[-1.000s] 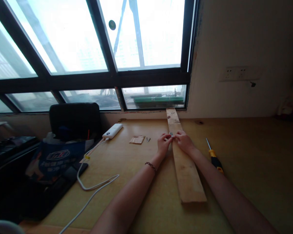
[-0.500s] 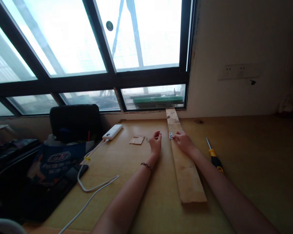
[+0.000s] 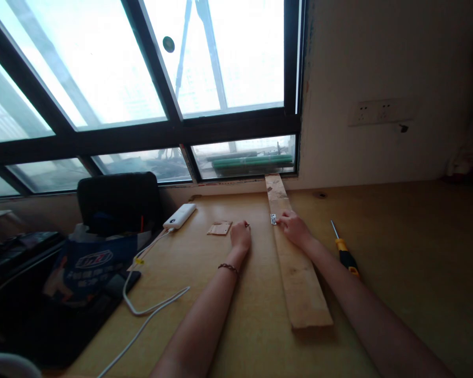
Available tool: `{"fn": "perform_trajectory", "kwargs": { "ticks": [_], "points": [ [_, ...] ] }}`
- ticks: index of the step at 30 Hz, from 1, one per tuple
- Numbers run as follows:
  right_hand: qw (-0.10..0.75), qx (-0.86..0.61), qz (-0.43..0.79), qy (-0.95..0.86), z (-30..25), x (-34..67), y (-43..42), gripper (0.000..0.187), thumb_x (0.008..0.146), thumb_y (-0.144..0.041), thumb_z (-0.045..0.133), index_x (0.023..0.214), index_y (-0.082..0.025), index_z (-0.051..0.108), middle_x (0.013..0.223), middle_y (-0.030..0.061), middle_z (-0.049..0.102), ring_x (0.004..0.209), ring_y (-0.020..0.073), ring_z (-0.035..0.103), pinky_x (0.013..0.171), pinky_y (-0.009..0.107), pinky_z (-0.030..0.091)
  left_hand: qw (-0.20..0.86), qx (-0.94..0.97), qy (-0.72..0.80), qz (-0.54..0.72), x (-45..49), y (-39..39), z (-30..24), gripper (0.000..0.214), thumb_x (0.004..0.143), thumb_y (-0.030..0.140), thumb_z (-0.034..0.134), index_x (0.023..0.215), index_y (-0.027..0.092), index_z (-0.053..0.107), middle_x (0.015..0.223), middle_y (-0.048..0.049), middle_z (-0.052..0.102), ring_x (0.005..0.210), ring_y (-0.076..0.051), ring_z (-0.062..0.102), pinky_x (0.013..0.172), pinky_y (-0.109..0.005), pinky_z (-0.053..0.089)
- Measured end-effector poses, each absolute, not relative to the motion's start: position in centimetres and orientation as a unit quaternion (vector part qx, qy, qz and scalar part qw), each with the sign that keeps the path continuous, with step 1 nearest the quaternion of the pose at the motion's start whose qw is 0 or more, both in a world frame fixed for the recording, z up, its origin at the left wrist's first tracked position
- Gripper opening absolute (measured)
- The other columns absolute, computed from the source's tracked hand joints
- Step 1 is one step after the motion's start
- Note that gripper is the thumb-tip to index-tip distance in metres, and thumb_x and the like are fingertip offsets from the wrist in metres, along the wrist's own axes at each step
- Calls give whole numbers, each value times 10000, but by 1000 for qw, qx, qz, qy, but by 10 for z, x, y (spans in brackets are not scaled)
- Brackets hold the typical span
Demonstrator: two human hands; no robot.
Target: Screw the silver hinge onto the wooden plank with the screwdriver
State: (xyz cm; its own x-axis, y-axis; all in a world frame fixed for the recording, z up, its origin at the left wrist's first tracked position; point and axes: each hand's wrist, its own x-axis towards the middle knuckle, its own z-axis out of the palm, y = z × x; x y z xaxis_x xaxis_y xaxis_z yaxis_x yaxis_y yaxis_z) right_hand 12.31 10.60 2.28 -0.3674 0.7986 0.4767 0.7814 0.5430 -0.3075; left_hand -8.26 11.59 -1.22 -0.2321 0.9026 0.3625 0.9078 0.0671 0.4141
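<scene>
A long wooden plank (image 3: 299, 278) lies on the table, running away from me toward the window. On its left edge sits a small metal hinge (image 3: 273, 219). My right hand (image 3: 295, 229) rests on the plank, its thumb and fingertips closed at the hinge's right side. Left of the plank, my left hand (image 3: 240, 236) is low over the table with its fingers closed. A tiny dark tip shows at those fingers, too small to name. Beside that hand lies a small wooden piece (image 3: 219, 228).
Right of the plank lies a yellow-and-black screwdriver (image 3: 345, 252). A white power bank (image 3: 180, 216) with a white cable (image 3: 157, 306) is on the left of the table (image 3: 260, 325). Beyond the left edge stand a black chair (image 3: 118, 197) and a blue bag (image 3: 90, 262).
My left hand has moved left and down, away from the plank, toward the small wooden piece. My right hand stays at the hinge. The view has shifted slightly.
</scene>
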Motion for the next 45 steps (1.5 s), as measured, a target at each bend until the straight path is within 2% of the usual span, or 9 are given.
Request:
{"fn": "perform_trajectory", "kwargs": {
  "ticks": [8, 11, 18, 24, 27, 31, 35, 41, 45],
  "points": [
    [289, -487, 19, -824, 24, 122, 105, 232, 845, -164, 432, 857, -178, 664, 848, 60, 568, 822, 141, 501, 754, 225, 359, 86, -586, -763, -257, -82, 113, -8, 276, 761, 255, 501, 995, 130, 577, 1016, -151, 554, 962, -256, 496, 802, -336, 373],
    [295, -485, 18, -823, 24, 122, 105, 237, 837, -139, 434, 867, -181, 665, 851, 59, 570, 836, 143, 501, 763, 225, 359, 116, -561, -781, -249, -86, 113, -7, 290, 753, 279, 505, 993, 128, 570, 1020, -158, 540, 983, -280, 462, 808, -363, 363],
    [294, -488, 25, -821, 25, 122, 105, 239, 853, -179, 428, 872, -180, 666, 860, 66, 574, 851, 151, 506, 774, 242, 365, 106, -552, -793, -234, -92, 117, -10, 266, 756, 268, 480, 950, 119, 586, 975, -164, 565, 962, -296, 467, 800, -382, 360],
    [292, -488, 20, -823, 26, 121, 104, 240, 851, -167, 428, 868, -184, 667, 864, 66, 575, 860, 152, 507, 775, 240, 364, 92, -559, -767, -301, -86, 114, -5, 261, 759, 208, 472, 982, 124, 578, 1025, -173, 542, 1034, -311, 435, 838, -413, 348],
    [287, -491, 16, -823, 26, 121, 103, 235, 845, -156, 434, 867, -186, 665, 867, 65, 575, 862, 152, 508, 768, 235, 363, 19, -615, -668, -418, -68, 113, -6, 229, 792, 212, 447, 974, 153, 573, 1010, -129, 563, 993, -245, 495, 853, -378, 376],
    [285, -489, 5, -825, 27, 122, 103, 240, 841, -139, 425, 850, -179, 661, 848, 65, 575, 844, 151, 509, 755, 228, 362, -226, -596, -518, -570, -37, 114, -15, 196, 812, 244, 451, 947, 154, 560, 958, -103, 623, 856, -174, 592, 759, -315, 460],
    [284, -486, -2, -827, 28, 122, 102, 238, 836, -131, 424, 861, -177, 656, 845, 66, 573, 835, 153, 504, 747, 230, 361, -410, -520, -435, -610, -22, 113, -20, 215, 785, 243, 505, 970, 139, 543, 898, -103, 666, 831, -169, 627, 748, -319, 491],
    [281, -485, -6, -828, 29, 122, 101, 257, 813, -87, 426, 870, -187, 655, 846, 62, 573, 852, 157, 499, 762, 231, 360, -429, -478, -434, -632, -25, 107, -15, 236, 763, 269, 540, 943, 117, 555, 843, -112, 679, 783, -168, 641, 739, -329, 509],
    [282, -485, -10, -828, 29, 122, 102, 252, 816, -95, 423, 863, -185, 654, 847, 63, 571, 847, 156, 499, 763, 229, 362, -444, -451, -422, -649, -26, 106, -12, 279, 745, 301, 566, 947, 109, 549, 879, -124, 664, 810, -176, 635, 738, -336, 513]
  ]
}}
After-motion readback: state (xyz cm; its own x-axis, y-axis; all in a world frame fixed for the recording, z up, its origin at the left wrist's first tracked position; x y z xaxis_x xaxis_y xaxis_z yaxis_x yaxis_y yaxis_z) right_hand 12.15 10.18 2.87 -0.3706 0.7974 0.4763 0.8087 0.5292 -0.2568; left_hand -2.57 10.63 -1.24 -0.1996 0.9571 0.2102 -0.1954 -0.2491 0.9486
